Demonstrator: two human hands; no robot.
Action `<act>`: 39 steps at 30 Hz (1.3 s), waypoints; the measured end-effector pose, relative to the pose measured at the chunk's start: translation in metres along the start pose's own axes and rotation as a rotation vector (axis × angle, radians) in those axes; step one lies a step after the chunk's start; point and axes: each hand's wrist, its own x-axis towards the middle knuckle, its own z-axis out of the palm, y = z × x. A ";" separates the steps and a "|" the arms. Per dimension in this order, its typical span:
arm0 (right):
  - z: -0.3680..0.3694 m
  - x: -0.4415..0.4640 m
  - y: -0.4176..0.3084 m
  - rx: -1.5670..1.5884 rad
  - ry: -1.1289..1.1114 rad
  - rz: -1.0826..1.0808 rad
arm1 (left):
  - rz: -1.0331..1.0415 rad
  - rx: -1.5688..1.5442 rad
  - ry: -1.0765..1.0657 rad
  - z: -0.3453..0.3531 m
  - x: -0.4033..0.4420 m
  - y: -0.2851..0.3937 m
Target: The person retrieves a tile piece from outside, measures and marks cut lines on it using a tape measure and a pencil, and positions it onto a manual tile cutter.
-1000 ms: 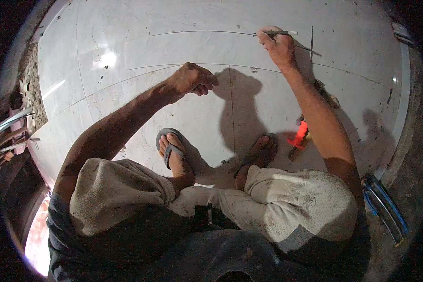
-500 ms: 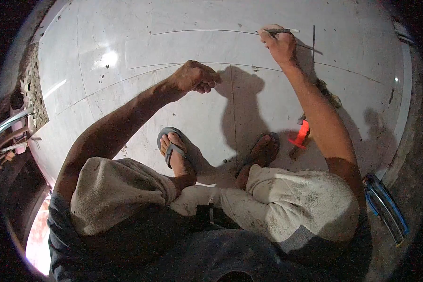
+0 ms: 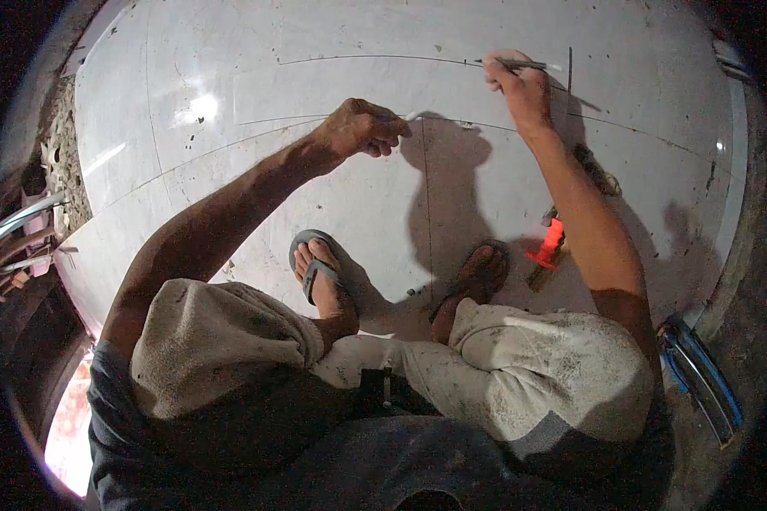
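Pen in your right hand at the end of a drawn line on a pale floor

Nearest, your loose, pale trousers (image 3: 562, 358) look dusty and spotted, above dark thong sandals (image 3: 317, 277) on your bare feet. At your right, on the rough, dark ground (image 3: 724, 315) beyond the floor's edge, lies a long blue-and-dark tool (image 3: 699, 379). Closer in, partly behind your right forearm, a tool with a bright orange-red guard (image 3: 547, 243) rests on the floor.

Your left hand (image 3: 368, 128) has curled fingers and sits slightly farther forward than half a second ago; a small pale bit (image 3: 413, 115) now shows at its fingertips, though you cannot tell whether it is held.

Farther out, your right hand (image 3: 520, 85) pinches a slim, dark pen (image 3: 524, 64) with a pale end. The hand has shifted a little right, and that end now dips lower. The tip is beside the right end of a thin, dark line (image 3: 375, 57).

The smooth pale floor (image 3: 273, 204) carries specks, seams and a glossy patch of light. Coarse rubble (image 3: 66, 153) borders it at left.
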 end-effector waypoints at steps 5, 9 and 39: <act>0.001 -0.048 -0.047 0.096 -0.209 0.140 | 0.162 0.080 0.060 0.005 0.004 0.010; -0.003 -0.060 -0.072 -0.742 -0.377 -0.089 | 0.330 0.229 0.113 0.009 0.011 0.019; 0.008 -0.099 -0.097 -1.075 -0.598 -0.161 | 0.555 1.061 0.108 0.021 -0.007 0.019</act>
